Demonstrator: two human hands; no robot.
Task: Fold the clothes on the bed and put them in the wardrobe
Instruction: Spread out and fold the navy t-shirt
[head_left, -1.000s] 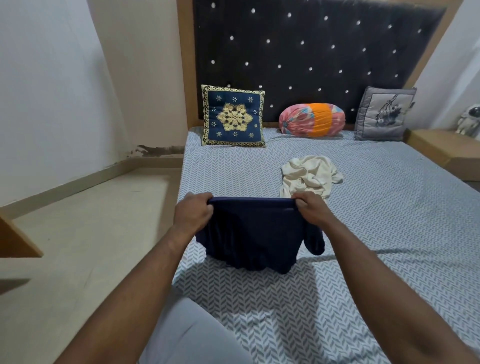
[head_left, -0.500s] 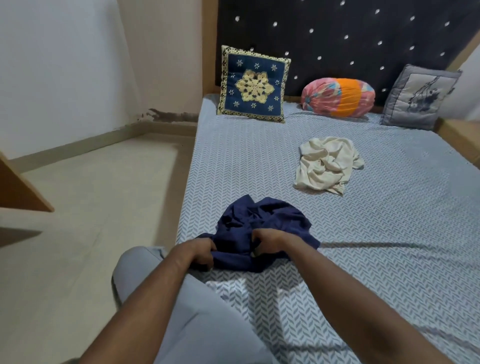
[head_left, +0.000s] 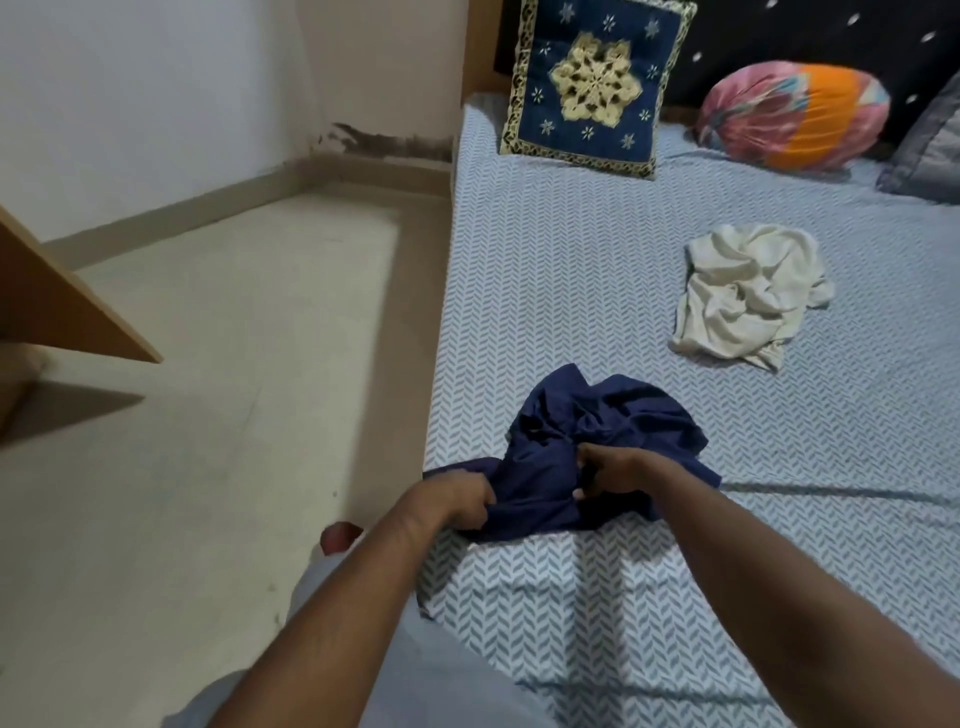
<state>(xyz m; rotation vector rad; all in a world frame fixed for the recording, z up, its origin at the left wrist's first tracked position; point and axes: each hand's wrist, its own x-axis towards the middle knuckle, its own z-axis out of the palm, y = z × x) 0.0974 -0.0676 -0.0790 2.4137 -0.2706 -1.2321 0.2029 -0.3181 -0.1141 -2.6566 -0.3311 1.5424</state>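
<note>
A dark blue garment (head_left: 613, 431) lies bunched on the bed (head_left: 571, 270) near its left edge. My left hand (head_left: 452, 499) grips the garment's near left edge, close to the side of the mattress. My right hand (head_left: 608, 467) holds a fold in the middle of the same garment, fingers curled into the cloth. A crumpled cream garment (head_left: 748, 296) lies farther up the bed to the right, apart from both hands.
A blue and gold cushion (head_left: 592, 83), a pink and orange bolster (head_left: 789, 114) and a grey pillow (head_left: 930, 150) line the dark headboard. Bare floor (head_left: 234, 415) runs along the bed's left side. A wooden panel edge (head_left: 62, 312) juts in at far left.
The blue garment, held up stretched between both hands a second ago, now lies bunched on the bed. Both hands came down and closer together. The view swung left and down.
</note>
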